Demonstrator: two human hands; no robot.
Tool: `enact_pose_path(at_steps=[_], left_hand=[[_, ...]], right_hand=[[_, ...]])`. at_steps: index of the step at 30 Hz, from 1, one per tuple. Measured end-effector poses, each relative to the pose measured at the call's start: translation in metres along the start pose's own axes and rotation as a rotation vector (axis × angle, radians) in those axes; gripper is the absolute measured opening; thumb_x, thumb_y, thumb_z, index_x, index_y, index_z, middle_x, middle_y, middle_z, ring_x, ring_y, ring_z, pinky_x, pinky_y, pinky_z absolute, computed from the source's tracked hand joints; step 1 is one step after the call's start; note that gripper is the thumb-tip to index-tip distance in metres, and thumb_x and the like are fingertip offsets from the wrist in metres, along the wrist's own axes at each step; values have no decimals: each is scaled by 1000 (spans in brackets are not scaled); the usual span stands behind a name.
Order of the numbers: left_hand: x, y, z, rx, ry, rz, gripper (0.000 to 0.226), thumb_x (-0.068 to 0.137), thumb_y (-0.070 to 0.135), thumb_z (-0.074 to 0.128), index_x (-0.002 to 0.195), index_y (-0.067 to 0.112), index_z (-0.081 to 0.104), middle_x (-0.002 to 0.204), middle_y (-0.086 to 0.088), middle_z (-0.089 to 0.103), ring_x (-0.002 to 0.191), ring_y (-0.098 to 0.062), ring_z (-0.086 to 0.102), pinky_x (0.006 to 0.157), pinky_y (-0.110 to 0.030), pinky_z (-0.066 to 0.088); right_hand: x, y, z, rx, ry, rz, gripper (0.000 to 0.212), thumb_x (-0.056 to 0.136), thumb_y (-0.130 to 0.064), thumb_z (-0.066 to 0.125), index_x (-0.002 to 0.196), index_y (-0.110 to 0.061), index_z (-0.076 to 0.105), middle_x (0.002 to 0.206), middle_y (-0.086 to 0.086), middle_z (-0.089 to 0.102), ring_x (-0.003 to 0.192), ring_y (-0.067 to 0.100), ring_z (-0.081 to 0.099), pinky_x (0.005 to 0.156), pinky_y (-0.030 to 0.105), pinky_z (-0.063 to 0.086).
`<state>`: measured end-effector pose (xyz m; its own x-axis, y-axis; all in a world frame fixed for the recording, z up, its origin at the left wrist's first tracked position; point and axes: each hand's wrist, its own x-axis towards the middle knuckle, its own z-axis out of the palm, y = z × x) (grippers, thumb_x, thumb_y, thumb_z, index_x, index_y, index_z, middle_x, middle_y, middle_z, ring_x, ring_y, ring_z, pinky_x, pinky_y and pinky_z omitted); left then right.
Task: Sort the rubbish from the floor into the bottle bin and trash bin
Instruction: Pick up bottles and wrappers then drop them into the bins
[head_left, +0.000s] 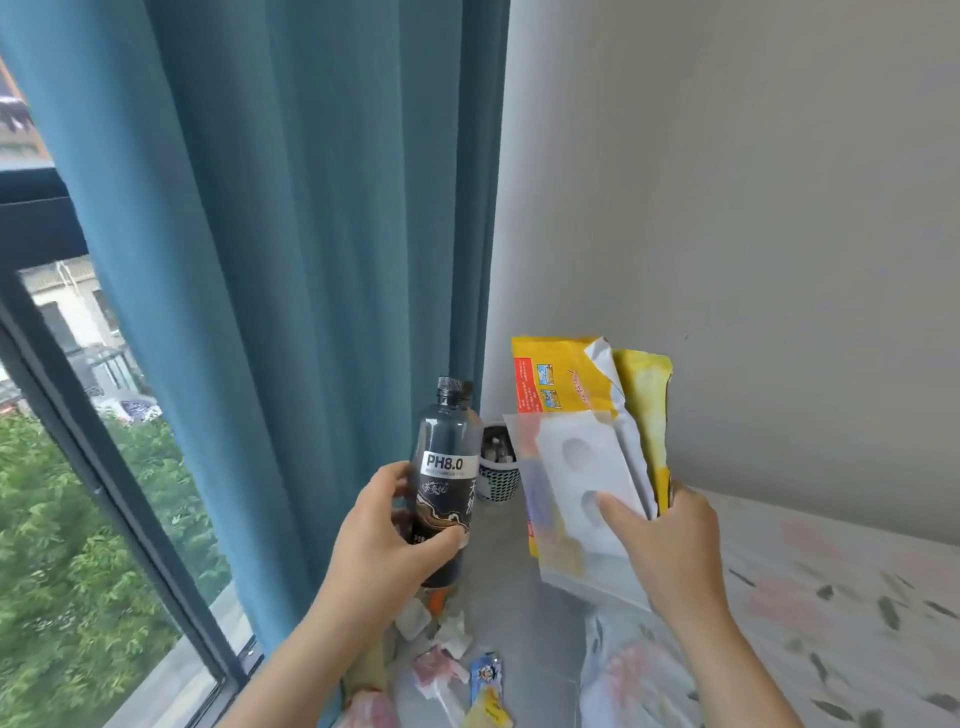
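My left hand (387, 540) grips a dark plastic bottle (448, 457) with a black cap and a "PH8.0" label, held upright in front of the curtain. My right hand (662, 545) clutches a bundle of wrappers (587, 441): yellow snack bags, a white card with two round holes and a clear plastic sleeve. Beyond them, a small mesh bin (497, 467) stands on the grey floor in the corner, with items inside it. More rubbish (457, 670) lies on the floor below my arms: crumpled tissue, sweet wrappers and a small blue packet.
A teal curtain (311, 260) hangs on the left beside a window (78, 493) with a dark frame. A white wall (727, 208) fills the right. A bed with a floral sheet (805, 623) takes up the lower right, next to the narrow floor strip.
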<state>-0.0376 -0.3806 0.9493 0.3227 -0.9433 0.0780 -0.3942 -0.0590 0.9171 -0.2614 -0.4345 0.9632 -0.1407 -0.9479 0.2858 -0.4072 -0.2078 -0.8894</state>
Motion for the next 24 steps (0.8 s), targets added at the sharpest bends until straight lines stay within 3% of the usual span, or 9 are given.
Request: enact_pose_path(at_steps=[6, 14, 20, 24], left_hand=[[40, 22, 70, 5, -26, -13, 59, 69, 26, 81, 116, 37, 48, 108, 25, 58, 92, -3, 63, 73, -18, 49], [99, 19, 124, 28, -78, -65, 51, 71, 23, 80, 101, 44, 45, 100, 25, 60, 88, -3, 64, 66, -15, 48], [169, 4, 144, 40, -91, -103, 55, 70, 28, 79, 115, 39, 48, 111, 13, 61, 95, -8, 63, 79, -26, 51], [224, -2, 149, 33, -86, -125, 57, 72, 30, 77, 122, 36, 48, 110, 11, 63, 95, -8, 62, 78, -26, 49]], right_hand=[[64, 38, -39, -24, 63, 30, 54, 73, -11, 78, 52, -24, 30, 38, -15, 41, 39, 8, 35, 47, 26, 26], [125, 90, -44, -60, 73, 95, 54, 73, -14, 79, 52, -20, 30, 41, -8, 30, 43, 11, 25, 46, 25, 24], [182, 111, -20, -104, 86, 125, 53, 75, -13, 77, 52, -23, 30, 37, -15, 42, 38, 7, 39, 44, 19, 23], [227, 117, -2, -142, 108, 141, 51, 75, -14, 78, 52, -21, 33, 37, -8, 34, 37, 10, 33, 41, 15, 22]])
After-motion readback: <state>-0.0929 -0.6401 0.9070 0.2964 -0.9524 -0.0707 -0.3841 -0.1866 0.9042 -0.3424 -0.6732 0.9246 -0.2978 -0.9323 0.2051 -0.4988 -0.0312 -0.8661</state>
